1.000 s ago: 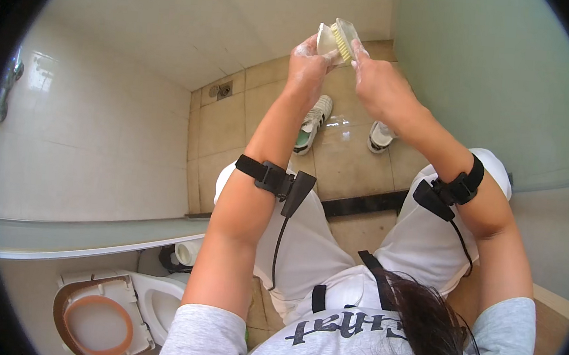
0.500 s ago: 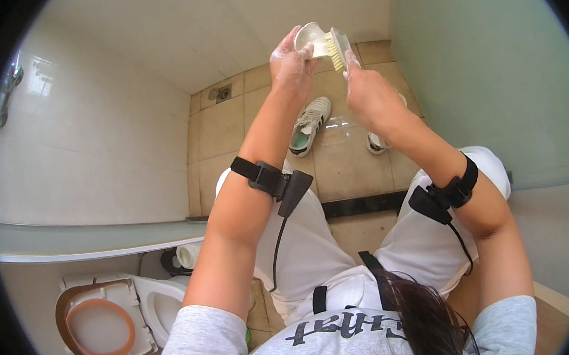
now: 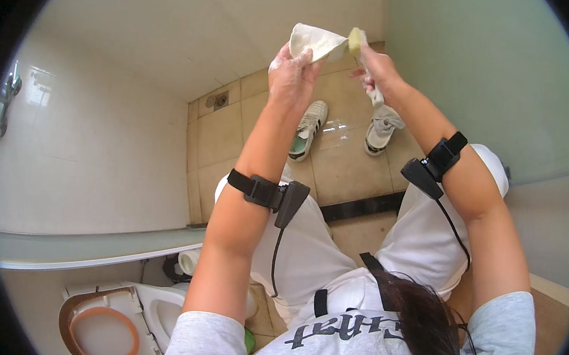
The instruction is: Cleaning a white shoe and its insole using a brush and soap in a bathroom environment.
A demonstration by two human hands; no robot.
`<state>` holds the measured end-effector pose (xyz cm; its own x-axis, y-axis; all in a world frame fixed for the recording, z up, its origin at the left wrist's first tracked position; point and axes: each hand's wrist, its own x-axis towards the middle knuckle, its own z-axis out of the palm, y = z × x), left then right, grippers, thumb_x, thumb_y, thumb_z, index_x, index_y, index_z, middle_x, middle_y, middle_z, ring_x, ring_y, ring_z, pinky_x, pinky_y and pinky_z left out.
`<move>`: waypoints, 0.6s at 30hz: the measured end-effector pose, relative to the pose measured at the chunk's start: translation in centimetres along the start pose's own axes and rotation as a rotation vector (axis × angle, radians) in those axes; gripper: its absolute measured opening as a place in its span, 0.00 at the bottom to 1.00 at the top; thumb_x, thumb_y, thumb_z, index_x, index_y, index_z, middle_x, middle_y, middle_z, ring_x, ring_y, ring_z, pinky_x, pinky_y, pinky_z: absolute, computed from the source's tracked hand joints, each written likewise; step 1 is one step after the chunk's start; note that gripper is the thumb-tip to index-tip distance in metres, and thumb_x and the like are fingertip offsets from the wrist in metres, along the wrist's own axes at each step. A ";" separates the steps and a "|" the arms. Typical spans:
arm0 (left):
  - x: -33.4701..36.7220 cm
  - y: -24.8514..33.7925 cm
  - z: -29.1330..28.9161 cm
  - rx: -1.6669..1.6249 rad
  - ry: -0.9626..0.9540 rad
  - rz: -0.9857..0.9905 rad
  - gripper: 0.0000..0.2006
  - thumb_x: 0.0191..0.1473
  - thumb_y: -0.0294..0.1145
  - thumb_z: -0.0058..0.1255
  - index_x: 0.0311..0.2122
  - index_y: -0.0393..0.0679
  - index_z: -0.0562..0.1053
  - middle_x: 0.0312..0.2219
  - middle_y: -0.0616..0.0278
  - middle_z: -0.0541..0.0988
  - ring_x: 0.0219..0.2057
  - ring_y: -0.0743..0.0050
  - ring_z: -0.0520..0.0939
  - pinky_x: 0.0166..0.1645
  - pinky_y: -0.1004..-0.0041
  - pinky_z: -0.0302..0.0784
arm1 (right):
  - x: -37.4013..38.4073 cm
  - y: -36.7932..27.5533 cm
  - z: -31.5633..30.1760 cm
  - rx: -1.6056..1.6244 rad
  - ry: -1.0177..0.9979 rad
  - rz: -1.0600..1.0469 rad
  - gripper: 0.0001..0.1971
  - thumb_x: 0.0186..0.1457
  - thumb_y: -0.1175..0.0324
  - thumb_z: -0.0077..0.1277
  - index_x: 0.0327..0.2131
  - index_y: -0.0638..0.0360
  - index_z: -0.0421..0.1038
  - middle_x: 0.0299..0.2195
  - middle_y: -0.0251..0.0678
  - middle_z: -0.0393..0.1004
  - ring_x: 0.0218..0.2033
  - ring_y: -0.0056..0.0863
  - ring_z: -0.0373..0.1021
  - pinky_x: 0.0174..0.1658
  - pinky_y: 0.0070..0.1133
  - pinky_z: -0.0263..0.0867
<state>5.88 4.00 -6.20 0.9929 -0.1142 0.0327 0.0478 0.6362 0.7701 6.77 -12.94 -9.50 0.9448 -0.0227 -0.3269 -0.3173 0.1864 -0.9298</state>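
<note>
Head view: our arms reach forward, left hand (image 3: 292, 78) pinching a white flap (image 3: 317, 40), right hand (image 3: 380, 69) curled around a brush (image 3: 355, 41). The brush has shifted rightward since earlier.

bright soft light, glare on floor tiles (image 3: 348, 167) and wall (image 3: 95, 144), bent edges, black corners

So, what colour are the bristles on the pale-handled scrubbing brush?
The short bristles are pale yellow, best seen in the head view.
</note>
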 end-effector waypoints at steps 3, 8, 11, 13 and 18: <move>-1.1 0.1 1.4 -0.002 -0.113 -0.089 0.19 0.56 0.15 0.38 0.53 0.28 0.58 0.48 0.47 0.67 0.51 0.56 0.71 0.60 0.62 0.69 | -0.6 -1.2 -0.4 0.360 -0.063 0.079 0.15 0.57 0.53 0.47 0.32 0.56 0.66 0.20 0.32 0.70 0.09 0.10 0.53 0.09 0.12 0.49; -2.3 0.6 2.6 0.242 -0.143 -0.351 0.19 0.55 0.19 0.40 0.53 0.31 0.62 0.49 0.49 0.69 0.50 0.61 0.73 0.57 0.63 0.71 | 2.2 -1.5 -2.4 0.364 0.034 -0.122 0.11 0.51 0.64 0.57 0.30 0.56 0.65 0.17 0.24 0.65 0.10 0.06 0.53 0.08 0.09 0.48; -2.1 2.3 2.0 0.294 -0.230 -0.489 0.17 0.57 0.25 0.43 0.52 0.33 0.63 0.47 0.51 0.72 0.50 0.64 0.73 0.54 0.65 0.72 | 0.5 -3.6 -3.2 0.294 -0.066 -0.230 0.09 0.51 0.69 0.57 0.30 0.58 0.66 0.17 0.23 0.65 0.11 0.07 0.54 0.09 0.09 0.50; -1.9 2.6 2.5 0.234 -0.218 -0.388 0.18 0.57 0.28 0.45 0.52 0.34 0.64 0.45 0.54 0.73 0.47 0.66 0.75 0.51 0.67 0.74 | -1.4 -4.5 -2.5 0.129 -0.098 -0.293 0.10 0.52 0.68 0.55 0.33 0.61 0.66 0.18 0.23 0.65 0.11 0.08 0.55 0.10 0.11 0.53; -1.1 1.8 1.5 0.403 -0.160 -0.202 0.17 0.58 0.30 0.47 0.52 0.37 0.64 0.42 0.58 0.75 0.39 0.68 0.79 0.42 0.68 0.80 | -3.3 -3.6 0.0 -0.182 -0.189 -0.370 0.20 0.56 0.60 0.50 0.47 0.66 0.65 0.25 0.34 0.74 0.16 0.20 0.67 0.19 0.19 0.66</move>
<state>4.67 4.07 -3.89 0.9372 -0.3416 -0.0701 0.1613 0.2463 0.9557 4.77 -13.49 -5.07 0.9903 0.1277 0.0539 0.0514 0.0230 -0.9984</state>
